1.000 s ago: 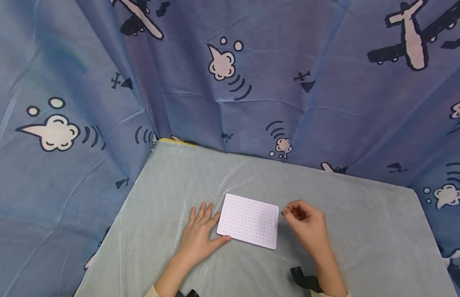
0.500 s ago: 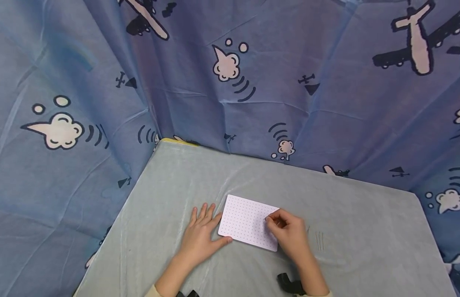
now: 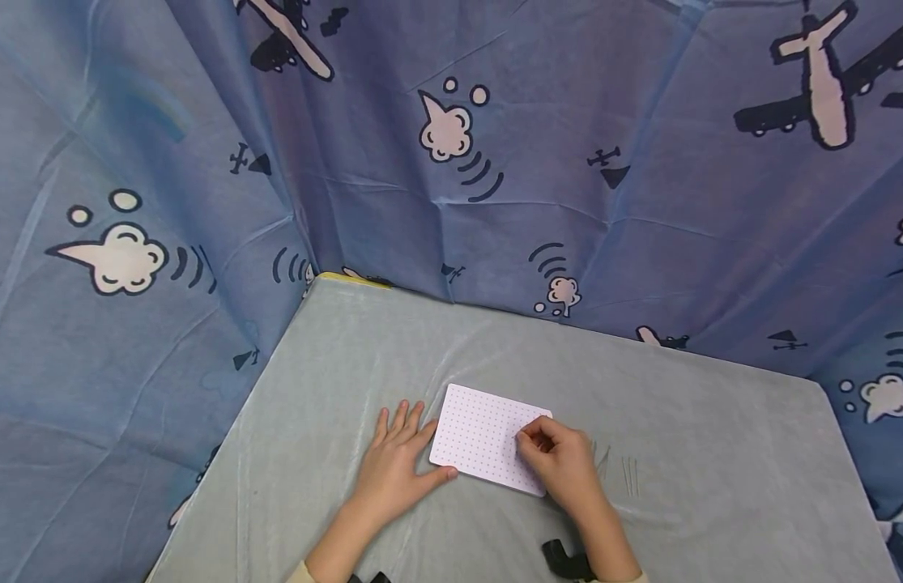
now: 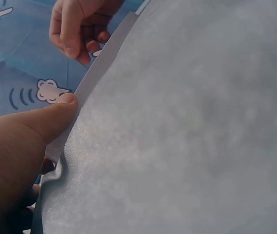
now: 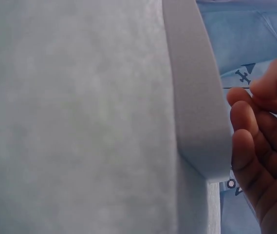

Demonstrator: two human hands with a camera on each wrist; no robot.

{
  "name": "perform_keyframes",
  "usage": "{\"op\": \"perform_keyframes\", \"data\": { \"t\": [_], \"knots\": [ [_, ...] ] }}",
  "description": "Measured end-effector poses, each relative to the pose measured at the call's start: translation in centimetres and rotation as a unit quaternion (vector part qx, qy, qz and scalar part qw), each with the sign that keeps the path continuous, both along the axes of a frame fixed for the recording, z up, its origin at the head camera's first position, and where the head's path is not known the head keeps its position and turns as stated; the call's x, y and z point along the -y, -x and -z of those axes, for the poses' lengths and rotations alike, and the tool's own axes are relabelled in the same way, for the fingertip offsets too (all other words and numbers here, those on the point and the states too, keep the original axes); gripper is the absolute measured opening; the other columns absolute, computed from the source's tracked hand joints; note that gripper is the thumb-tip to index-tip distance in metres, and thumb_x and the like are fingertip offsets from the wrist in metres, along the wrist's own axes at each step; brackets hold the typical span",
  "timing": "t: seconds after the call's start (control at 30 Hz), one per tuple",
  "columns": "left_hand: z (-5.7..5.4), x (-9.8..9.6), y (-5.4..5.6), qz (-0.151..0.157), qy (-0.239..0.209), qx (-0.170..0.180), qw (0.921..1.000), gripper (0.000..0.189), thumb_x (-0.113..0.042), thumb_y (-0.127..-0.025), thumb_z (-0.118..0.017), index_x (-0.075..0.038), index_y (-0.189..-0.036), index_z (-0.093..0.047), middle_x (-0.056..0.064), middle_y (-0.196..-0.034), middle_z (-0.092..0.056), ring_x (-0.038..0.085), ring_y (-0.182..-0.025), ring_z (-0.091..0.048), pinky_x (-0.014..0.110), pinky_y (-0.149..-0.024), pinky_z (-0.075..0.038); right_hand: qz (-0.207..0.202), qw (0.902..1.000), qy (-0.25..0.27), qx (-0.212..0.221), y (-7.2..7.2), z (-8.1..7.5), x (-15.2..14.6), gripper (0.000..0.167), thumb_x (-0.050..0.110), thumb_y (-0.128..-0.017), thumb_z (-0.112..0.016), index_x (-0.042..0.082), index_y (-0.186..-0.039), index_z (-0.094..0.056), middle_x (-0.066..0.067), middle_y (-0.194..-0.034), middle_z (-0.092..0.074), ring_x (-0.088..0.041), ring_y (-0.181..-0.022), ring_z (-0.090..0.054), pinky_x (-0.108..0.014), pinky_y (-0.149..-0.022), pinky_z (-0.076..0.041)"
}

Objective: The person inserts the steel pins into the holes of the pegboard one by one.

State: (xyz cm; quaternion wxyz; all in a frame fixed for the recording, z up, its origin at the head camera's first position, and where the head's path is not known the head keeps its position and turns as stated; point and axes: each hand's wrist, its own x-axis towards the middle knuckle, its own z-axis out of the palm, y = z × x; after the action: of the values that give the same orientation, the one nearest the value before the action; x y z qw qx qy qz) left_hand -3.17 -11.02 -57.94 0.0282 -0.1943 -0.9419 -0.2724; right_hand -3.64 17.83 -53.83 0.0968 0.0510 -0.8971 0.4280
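Observation:
A white rectangular board marked with a grid of small dots lies on the grey cloth. My left hand rests at its left end, fingers spread and straight, with the thumb touching the near edge and the index finger at the left edge. Over the board's right part, my right hand pinches a thin needle-like stick between thumb and index finger. The stick points toward the board; in the right wrist view its tip is at the board's side, and whether it enters a dot cannot be told.
Several thin sticks lie on the cloth to the right of the right hand, some partly behind the wrist. The grey cloth covers the table. A blue printed curtain borders its back and sides.
My right hand has moved left from beside the board to over its right part, uncovering the thin sticks on the cloth. The left hand has stayed in place.

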Motion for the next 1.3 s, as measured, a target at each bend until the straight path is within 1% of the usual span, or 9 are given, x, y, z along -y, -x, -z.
{"op": "perform_keyframes", "data": {
  "t": [0.2, 0.27, 0.43, 0.53, 0.7, 0.87, 1.1, 1.3],
  "knots": [
    [-0.06, -0.15, -0.07, 0.001, -0.002, -0.003, 1.0000, 0.091, -0.071, -0.088, -0.079, -0.009, -0.152, -0.066, 0.020, -0.168, -0.045, 0.041, -0.162, -0.030, 0.058, -0.136, -0.010, 0.005, 0.9998, -0.018, 0.011, -0.04, 0.11, -0.08, 0.025, -0.005, -0.085, -0.085, 0.017, -0.082, -0.074, 0.011, -0.070, -0.060, -0.006, -0.061, -0.053, -0.023, -0.052, -0.048],
    [-0.07, -0.19, -0.08, 0.001, -0.002, -0.004, 1.0000, 0.091, -0.071, -0.088, -0.079, -0.009, -0.152, -0.066, 0.020, -0.168, -0.045, 0.041, -0.162, -0.030, 0.058, -0.136, -0.010, 0.004, 0.9997, -0.021, 0.008, -0.06, 0.10, -0.10, 0.025, -0.005, -0.085, -0.085, 0.018, -0.082, -0.074, 0.012, -0.070, -0.060, -0.005, -0.061, -0.052, -0.023, -0.052, -0.047],
    [-0.16, -0.27, -0.07, 0.002, -0.002, -0.004, 1.0000, 0.091, -0.071, -0.088, -0.079, -0.009, -0.153, -0.065, 0.020, -0.169, -0.045, 0.041, -0.162, -0.030, 0.058, -0.136, -0.010, 0.001, 0.9991, -0.039, -0.015, -0.05, 0.07, -0.01, 0.029, -0.007, -0.081, -0.086, 0.019, -0.079, -0.074, 0.015, -0.068, -0.058, -0.002, -0.061, -0.050, -0.022, -0.052, -0.046],
    [-0.29, -0.31, -0.05, 0.003, -0.003, -0.004, 1.0000, 0.090, -0.070, -0.088, -0.080, -0.008, -0.152, -0.065, 0.021, -0.168, -0.045, 0.041, -0.162, -0.030, 0.059, -0.136, -0.010, 0.001, 0.9979, -0.058, -0.027, -0.01, 0.02, 0.10, 0.029, -0.006, -0.080, -0.087, 0.020, -0.079, -0.075, 0.015, -0.068, -0.059, -0.001, -0.061, -0.050, -0.022, -0.052, -0.046],
    [-0.34, -0.32, -0.02, 0.002, -0.006, -0.007, 1.0000, 0.090, -0.070, -0.087, -0.080, -0.008, -0.152, -0.066, 0.021, -0.167, -0.046, 0.042, -0.162, -0.031, 0.060, -0.136, -0.011, -0.004, 0.9955, -0.083, -0.045, 0.11, 0.20, 0.12, 0.027, -0.005, -0.079, -0.088, 0.019, -0.080, -0.076, 0.013, -0.071, -0.062, -0.001, -0.063, -0.053, -0.023, -0.055, -0.050],
    [-0.32, -0.31, -0.10, 0.001, -0.010, -0.012, 0.9999, 0.090, -0.069, -0.087, -0.080, -0.007, -0.151, -0.067, 0.022, -0.166, -0.048, 0.043, -0.160, -0.033, 0.063, -0.135, -0.013, -0.009, 0.9943, -0.088, -0.058, 0.18, 0.31, 0.15, 0.024, -0.005, -0.079, -0.088, 0.016, -0.082, -0.078, 0.011, -0.076, -0.065, -0.002, -0.067, -0.056, -0.024, -0.057, -0.053],
    [-0.49, -0.35, -0.22, -0.002, -0.011, -0.011, 0.9999, 0.086, -0.067, -0.088, -0.081, -0.007, -0.149, -0.068, 0.023, -0.164, -0.050, 0.046, -0.159, -0.035, 0.065, -0.134, -0.014, -0.011, 0.9946, -0.090, -0.051, 0.22, 0.15, 0.18, 0.021, -0.005, -0.080, -0.089, 0.014, -0.084, -0.080, 0.009, -0.079, -0.068, -0.003, -0.069, -0.058, -0.025, -0.059, -0.054],
    [-0.42, -0.34, -0.25, -0.002, -0.009, -0.009, 0.9999, 0.087, -0.068, -0.089, -0.080, -0.007, -0.150, -0.068, 0.023, -0.165, -0.049, 0.046, -0.159, -0.035, 0.066, -0.134, -0.015, -0.012, 0.9965, -0.079, -0.023, 0.10, -0.14, -0.09, 0.017, -0.002, -0.085, -0.090, 0.013, -0.088, -0.082, 0.007, -0.083, -0.073, -0.004, -0.071, -0.060, -0.026, -0.062, -0.056]
  ]
}}
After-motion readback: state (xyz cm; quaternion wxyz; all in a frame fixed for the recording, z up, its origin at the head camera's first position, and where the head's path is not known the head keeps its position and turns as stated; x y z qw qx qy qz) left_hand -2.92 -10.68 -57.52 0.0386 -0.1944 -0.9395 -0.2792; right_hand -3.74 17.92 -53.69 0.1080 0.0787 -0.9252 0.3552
